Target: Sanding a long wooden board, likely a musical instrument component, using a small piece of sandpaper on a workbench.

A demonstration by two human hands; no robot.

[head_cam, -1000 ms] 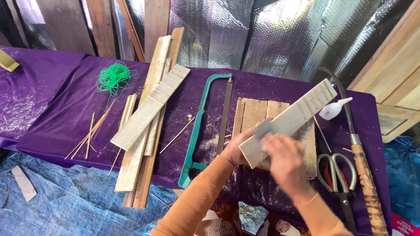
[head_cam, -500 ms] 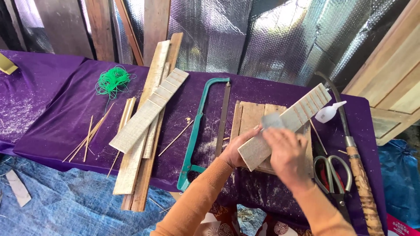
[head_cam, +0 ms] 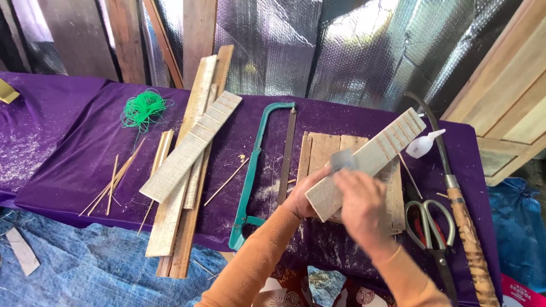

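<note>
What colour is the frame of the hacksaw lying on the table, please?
The hacksaw frame is teal green, clearest in the head view, against the purple cloth.

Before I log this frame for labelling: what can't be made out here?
Head view only:
- Left hand: fingers hidden under the slotted wooden strip.
- Right hand: motion-blurred; the small grey piece it presses on the strip is too blurred to identify.
- Wooden board beneath: mostly covered by strip and hands.
- Scissors and wooden-handled blade: lower ends cut off by the bottom edge.
</note>
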